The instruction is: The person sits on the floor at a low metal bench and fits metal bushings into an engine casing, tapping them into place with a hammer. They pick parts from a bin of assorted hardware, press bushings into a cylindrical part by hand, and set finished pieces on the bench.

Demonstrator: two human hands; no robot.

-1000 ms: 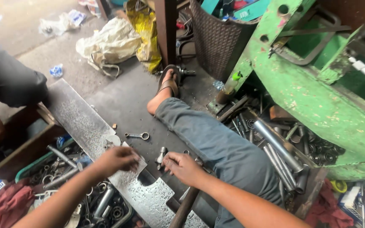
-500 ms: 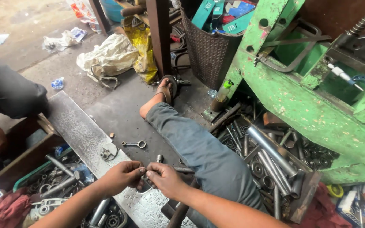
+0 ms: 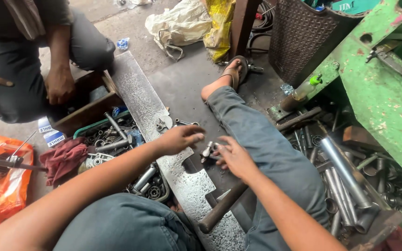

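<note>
You sit on the concrete floor (image 3: 182, 88) beside a green machine frame (image 3: 387, 93), with a long pitted steel plate (image 3: 140, 97) running across the floor between your legs and a tray of loose metal parts (image 3: 117, 139) against its left edge. Your left hand (image 3: 178, 138) hovers over the plate's middle, fingers loosely curled and empty. Your right hand (image 3: 233, 157) pinches a small metal fitting (image 3: 206, 150) upright on the plate — a wooden-handled hammer (image 3: 222, 208) lies nearer you.

Bare forearms, grey-blue trousers (image 3: 266, 139), brown sandal (image 3: 236, 74).
</note>
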